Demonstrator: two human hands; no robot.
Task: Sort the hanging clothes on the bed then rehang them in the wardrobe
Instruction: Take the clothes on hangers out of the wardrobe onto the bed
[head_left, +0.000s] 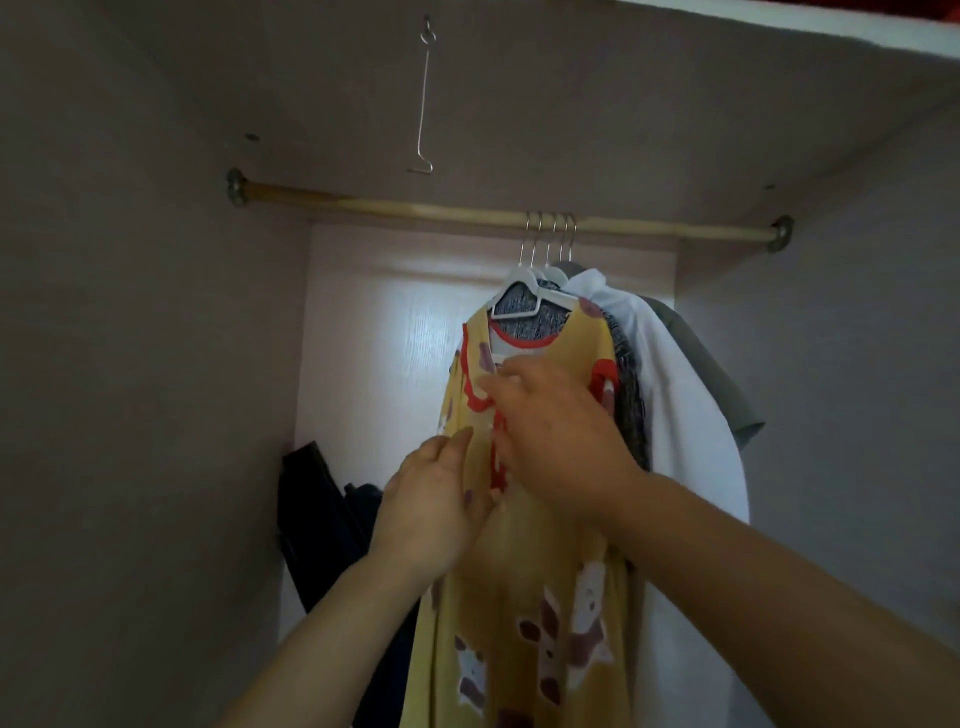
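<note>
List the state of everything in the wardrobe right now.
yellow dress, hung on the rail, frontmost.
white shirt, hung behind it.
grey garment, hung rearmost.
hanger hooks, four, over the rail.
wire hook, dangling bare.
left hand, holds the dress's edge.
right hand, fingers flat on the dress's chest.

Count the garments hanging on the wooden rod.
4, front to back: yellow printed dress, speckled grey top, white shirt, grey-green shirt rightmost. More could be hidden behind.
</note>
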